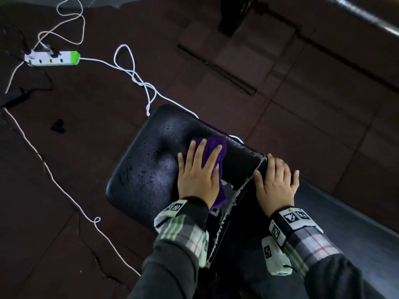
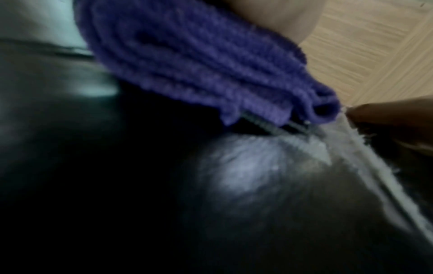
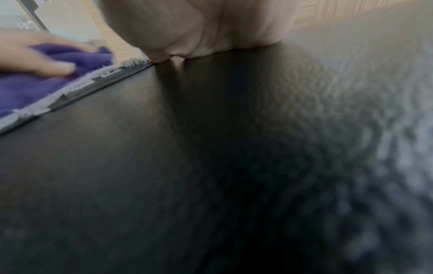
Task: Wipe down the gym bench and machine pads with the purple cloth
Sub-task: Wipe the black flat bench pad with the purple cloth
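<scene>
A black padded bench seat (image 1: 146,165) with water droplets fills the middle of the head view. My left hand (image 1: 197,169) lies flat with straight fingers on the purple cloth (image 1: 212,147), pressing it onto the seat's right part. The cloth (image 2: 199,61) bunches in folds under my palm in the left wrist view. My right hand (image 1: 277,180) rests with fingers spread on the adjoining long black pad (image 1: 336,221), at its torn white edge (image 1: 241,190). In the right wrist view my palm (image 3: 199,29) sits on that pad (image 3: 211,157), with the cloth (image 3: 46,77) at the left.
A white power strip (image 1: 51,58) with a green end lies on the dark rubber floor at upper left, its white cable (image 1: 133,72) looping toward the seat. A thin white cord (image 1: 54,178) runs down the floor on the left. A metal bar (image 1: 367,16) crosses the upper right.
</scene>
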{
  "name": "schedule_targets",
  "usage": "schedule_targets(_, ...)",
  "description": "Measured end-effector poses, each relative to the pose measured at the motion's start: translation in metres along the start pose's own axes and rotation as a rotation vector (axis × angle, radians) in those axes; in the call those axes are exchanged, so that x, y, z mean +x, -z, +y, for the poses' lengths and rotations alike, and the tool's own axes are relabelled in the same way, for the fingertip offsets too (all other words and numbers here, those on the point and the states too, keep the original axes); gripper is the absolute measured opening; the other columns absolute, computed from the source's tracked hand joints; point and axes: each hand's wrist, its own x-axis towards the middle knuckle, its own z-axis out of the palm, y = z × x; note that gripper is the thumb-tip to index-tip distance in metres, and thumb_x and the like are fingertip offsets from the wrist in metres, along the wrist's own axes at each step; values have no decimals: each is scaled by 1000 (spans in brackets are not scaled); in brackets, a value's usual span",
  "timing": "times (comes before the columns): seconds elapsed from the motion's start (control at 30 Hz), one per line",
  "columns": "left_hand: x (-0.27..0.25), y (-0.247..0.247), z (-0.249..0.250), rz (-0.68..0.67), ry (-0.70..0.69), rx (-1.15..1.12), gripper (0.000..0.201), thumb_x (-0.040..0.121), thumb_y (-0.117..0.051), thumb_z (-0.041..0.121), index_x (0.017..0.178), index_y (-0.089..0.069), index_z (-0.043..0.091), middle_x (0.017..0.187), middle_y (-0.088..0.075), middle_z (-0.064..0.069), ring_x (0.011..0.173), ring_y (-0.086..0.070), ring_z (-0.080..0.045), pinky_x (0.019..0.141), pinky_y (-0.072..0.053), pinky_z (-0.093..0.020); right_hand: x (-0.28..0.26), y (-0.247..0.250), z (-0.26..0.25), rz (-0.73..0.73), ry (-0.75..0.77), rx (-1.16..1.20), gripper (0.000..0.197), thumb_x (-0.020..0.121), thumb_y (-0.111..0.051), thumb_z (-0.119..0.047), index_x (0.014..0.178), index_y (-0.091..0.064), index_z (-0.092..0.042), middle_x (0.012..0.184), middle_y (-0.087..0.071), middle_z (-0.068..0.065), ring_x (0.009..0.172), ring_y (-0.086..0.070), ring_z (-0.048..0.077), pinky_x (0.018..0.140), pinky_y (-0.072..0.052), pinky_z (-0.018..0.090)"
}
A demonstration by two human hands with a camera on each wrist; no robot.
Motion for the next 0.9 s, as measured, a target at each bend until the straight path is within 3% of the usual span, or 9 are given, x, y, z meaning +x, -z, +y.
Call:
schedule_targets(0.13,4,0,-1,14,60,7,50,92,-37,35,142,-44,34,151,-39,-7,143,-27,-32,114,-9,-53,1,0,0,7,-1,-10,63,91,-26,-49,140,-38,-10,132,-51,11,125,-42,28,108,-18,56)
schedule_targets(0.33,47,0,4,-50,-110,41,47,95,-35,38,141,-45,36,151,-41,-6,142,-29,-32,116,-8,-51,0,0,-1,22,0,-17,63,92,-25,-48,140,-39,-10,132,-50,12,125,-41,29,108,-18,55)
schedule_targets(0.43,72,7,0,-63,-29,52,52,93,-27,41,140,-47,35,150,-42,-6,143,-29,-29,116,-2,-49,0,1,0,17,-2,-9,63,92,-24,-48,140,-38,-10,133,-49,12,126,-40,29,109,-16,54)
schedule_targets(0.53,81,14,-14,-69,144,59,58,92,-19,45,147,-35,37,157,-29,-3,147,-17,-25,116,5,-47,-1,2,0,4,-6,-1,65,91,-23,-49,141,-37,-10,135,-48,12,127,-39,29,109,-15,55)
schedule_targets(0.63,64,16,-29,3,260,55,52,97,-30,41,149,-29,36,158,-25,-3,148,-15,-26,116,2,-49,-1,3,-1,-8,-14,5,66,91,-23,-49,142,-36,-10,135,-47,12,128,-38,29,110,-14,55)
schedule_targets(0.73,28,11,-30,58,326,22,52,97,-29,39,149,-31,33,158,-25,-6,147,-17,-29,116,-2,-49,-1,4,-3,-12,-16,6,66,91,-23,-49,141,-37,-10,135,-48,13,127,-40,31,109,-15,56)
schedule_targets(0.9,-14,-2,-2,-15,189,53,53,96,-31,38,149,-29,32,156,-29,-8,145,-21,-32,118,-5,-49,-1,5,-3,-24,-18,5,66,90,-22,-50,142,-36,-10,136,-46,13,128,-39,31,110,-14,55)
